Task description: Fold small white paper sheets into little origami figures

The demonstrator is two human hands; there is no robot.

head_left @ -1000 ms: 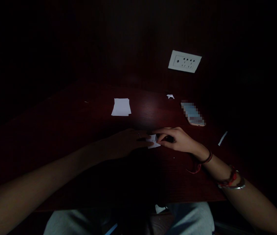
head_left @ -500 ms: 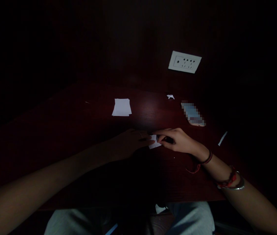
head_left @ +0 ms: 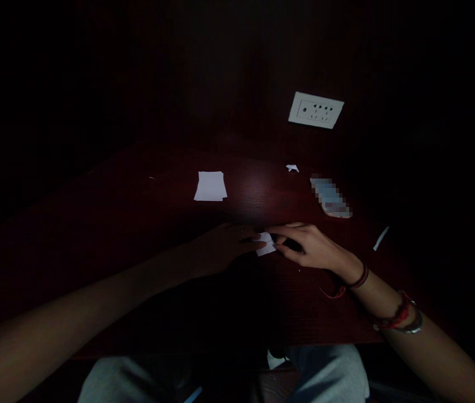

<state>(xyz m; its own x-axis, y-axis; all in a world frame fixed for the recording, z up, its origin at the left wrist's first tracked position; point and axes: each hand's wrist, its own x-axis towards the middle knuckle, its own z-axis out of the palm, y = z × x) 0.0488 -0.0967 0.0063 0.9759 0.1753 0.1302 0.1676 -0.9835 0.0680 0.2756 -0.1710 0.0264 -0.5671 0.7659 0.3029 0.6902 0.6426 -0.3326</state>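
A small white folded piece of paper (head_left: pixel 266 249) with visible creases lies on the dark red table, partly covered by fingers. From the left, my left hand (head_left: pixel 224 246), in shadow and with a ring on one finger, holds it down with thumb and fingers. Across from it, my right hand (head_left: pixel 304 243) bends its thumb and fingers around the paper's right and far edges, touching it. Its fingertips are partly hidden. Beyond my left hand rests a stack of white paper sheets (head_left: pixel 211 186).
A phone (head_left: pixel 332 197) with a blurred screen lies at the right, near a small folded white paper piece (head_left: pixel 292 168) and a thin white strip (head_left: pixel 381 238). A socket plate (head_left: pixel 316 111) is on the back wall. Deep shadow surrounds the table (head_left: pixel 136 212).
My right hand's thumb and fingers have shifted slightly right, uncovering more of the folded paper. My left hand stays on it. The view has tilted slightly.
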